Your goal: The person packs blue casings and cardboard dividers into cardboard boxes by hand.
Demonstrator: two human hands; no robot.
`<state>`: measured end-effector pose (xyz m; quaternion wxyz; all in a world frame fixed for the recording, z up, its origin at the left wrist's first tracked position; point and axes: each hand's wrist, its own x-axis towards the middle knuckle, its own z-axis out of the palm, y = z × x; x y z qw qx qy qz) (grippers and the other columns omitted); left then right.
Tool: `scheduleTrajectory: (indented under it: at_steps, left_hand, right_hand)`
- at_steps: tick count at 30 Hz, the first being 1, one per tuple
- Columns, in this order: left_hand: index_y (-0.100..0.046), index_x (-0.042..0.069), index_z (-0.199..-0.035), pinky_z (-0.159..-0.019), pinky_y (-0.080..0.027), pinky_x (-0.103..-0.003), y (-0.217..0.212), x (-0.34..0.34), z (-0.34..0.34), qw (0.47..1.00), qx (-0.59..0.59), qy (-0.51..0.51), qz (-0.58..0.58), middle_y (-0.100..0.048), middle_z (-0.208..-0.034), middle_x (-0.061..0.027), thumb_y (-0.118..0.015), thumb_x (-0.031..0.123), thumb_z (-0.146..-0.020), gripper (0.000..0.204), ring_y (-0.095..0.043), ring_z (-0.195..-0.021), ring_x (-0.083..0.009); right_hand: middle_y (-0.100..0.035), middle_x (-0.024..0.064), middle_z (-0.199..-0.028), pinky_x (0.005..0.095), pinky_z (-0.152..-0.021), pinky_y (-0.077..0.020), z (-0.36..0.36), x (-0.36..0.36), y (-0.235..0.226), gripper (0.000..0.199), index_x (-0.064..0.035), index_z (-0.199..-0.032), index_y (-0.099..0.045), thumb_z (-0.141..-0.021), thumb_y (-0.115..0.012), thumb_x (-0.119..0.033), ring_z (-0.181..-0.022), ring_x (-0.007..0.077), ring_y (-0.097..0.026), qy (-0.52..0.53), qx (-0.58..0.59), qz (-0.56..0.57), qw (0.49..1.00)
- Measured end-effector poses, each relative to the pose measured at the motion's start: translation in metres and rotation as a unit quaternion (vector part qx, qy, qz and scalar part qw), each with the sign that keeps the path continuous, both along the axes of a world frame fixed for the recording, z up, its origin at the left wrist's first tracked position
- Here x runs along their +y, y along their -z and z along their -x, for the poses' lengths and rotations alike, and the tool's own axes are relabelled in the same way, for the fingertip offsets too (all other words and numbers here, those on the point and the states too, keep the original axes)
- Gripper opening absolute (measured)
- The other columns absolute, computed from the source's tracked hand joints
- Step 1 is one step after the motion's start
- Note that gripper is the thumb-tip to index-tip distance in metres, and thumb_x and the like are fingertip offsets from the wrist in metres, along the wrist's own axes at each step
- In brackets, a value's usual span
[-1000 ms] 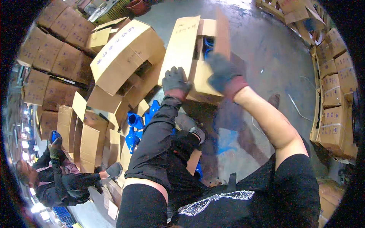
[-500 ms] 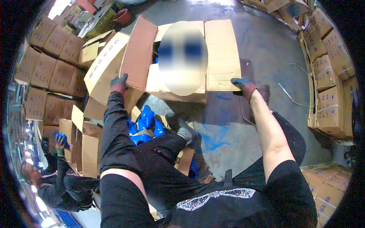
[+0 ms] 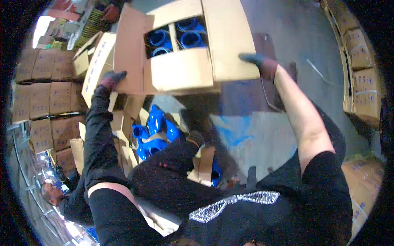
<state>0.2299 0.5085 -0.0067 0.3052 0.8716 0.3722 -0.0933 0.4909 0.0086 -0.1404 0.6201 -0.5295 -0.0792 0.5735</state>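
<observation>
An open cardboard carton (image 3: 180, 74) is in front of me, its flaps spread wide. Inside it, glossy blue parts with round openings (image 3: 191, 39) stand on both sides of a cardboard divider (image 3: 174, 37). My gloved left hand (image 3: 113, 80) is closed on the lower edge of the left flap (image 3: 130, 49). At the right flap (image 3: 230, 41), my gloved right hand (image 3: 262, 64) grips the outer edge, fingers laid over the face. Below the carton, beside my leg, more blue parts (image 3: 155, 127) lie among cardboard pieces.
Stacked cartons (image 3: 57, 98) line the left side, and more strapped cartons (image 3: 365, 92) stand at the right. A co-worker (image 3: 61, 194) is at the lower left. A white strip (image 3: 318, 69) lies on the blue-stained concrete floor (image 3: 242, 131). Another small carton (image 3: 203, 162) sits by my foot.
The carton, with both hands on its flaps, now sits higher and further left in view, tilted somewhat. Its blue contents now show clearly. The co-worker's raised hand with a blue item is no longer visible.
</observation>
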Motion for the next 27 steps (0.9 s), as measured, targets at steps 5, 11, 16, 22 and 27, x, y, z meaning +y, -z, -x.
scheduleTrajectory:
  at_steps: [5,11,16,22,27]
  left_hand:
    - [-0.067,-0.002,-0.085,-0.077,-0.049,-0.038,0.029,-0.123,-0.084,0.976,0.065,0.11,-0.179,-0.066,-0.087,-0.0189,-0.066,0.036,-0.071,0.04,-0.065,-0.08,-0.0302]
    - [-0.066,0.002,-0.091,-0.084,-0.046,-0.041,0.032,-0.169,-0.093,0.932,0.115,0.192,-0.286,-0.061,-0.097,-0.0231,-0.058,0.037,-0.072,0.04,-0.059,-0.092,-0.0388]
    - [-0.067,0.004,-0.086,-0.08,-0.047,-0.043,0.033,-0.223,-0.031,0.962,0.067,0.184,-0.188,-0.063,-0.091,-0.0217,-0.06,0.039,-0.073,0.039,-0.06,-0.088,-0.0371]
    - [-0.066,0.002,-0.081,-0.076,-0.047,-0.044,0.031,-0.295,0.028,0.967,-0.026,0.168,-0.188,-0.062,-0.089,-0.0233,-0.059,0.039,-0.074,0.038,-0.059,-0.086,-0.0388]
    - [-0.064,-0.002,-0.075,-0.073,-0.045,-0.046,0.01,-0.345,0.062,0.973,-0.07,0.2,-0.088,-0.06,-0.082,-0.0261,-0.058,0.04,-0.075,0.043,-0.058,-0.079,-0.0407]
  right_hand:
    - [-0.062,0.0077,-0.109,0.0266,-0.085,-0.0458,-0.035,-0.016,-0.002,0.039,-0.0046,-0.108,-0.062,-0.082,-0.063,-0.033,-0.098,0.0151,-0.059,-0.086,-0.56,0.034,0.824]
    - [-0.059,0.0035,-0.115,0.0376,-0.079,-0.0504,-0.035,-0.051,-0.028,0.055,-0.0186,-0.122,-0.052,-0.071,-0.07,-0.026,-0.093,0.0237,-0.061,-0.222,-0.835,0.004,0.504]
    - [-0.067,0.0063,-0.085,0.0298,-0.066,-0.0453,0.012,-0.097,-0.072,0.039,-0.0064,-0.094,-0.068,-0.08,-0.06,-0.042,-0.07,0.0144,-0.057,-0.157,-0.485,0.183,0.841]
    - [-0.065,0.0048,-0.08,0.0283,-0.065,-0.0473,0.071,-0.18,-0.076,0.034,-0.0046,-0.098,-0.065,-0.078,-0.067,-0.032,-0.071,0.013,-0.058,-0.098,-0.386,0.241,0.885]
    - [-0.064,0.0057,-0.079,0.0276,-0.064,-0.0467,0.151,-0.211,-0.144,0.038,-0.0014,-0.097,-0.065,-0.077,-0.067,-0.034,-0.071,0.0136,-0.058,-0.058,-0.354,0.346,0.867]
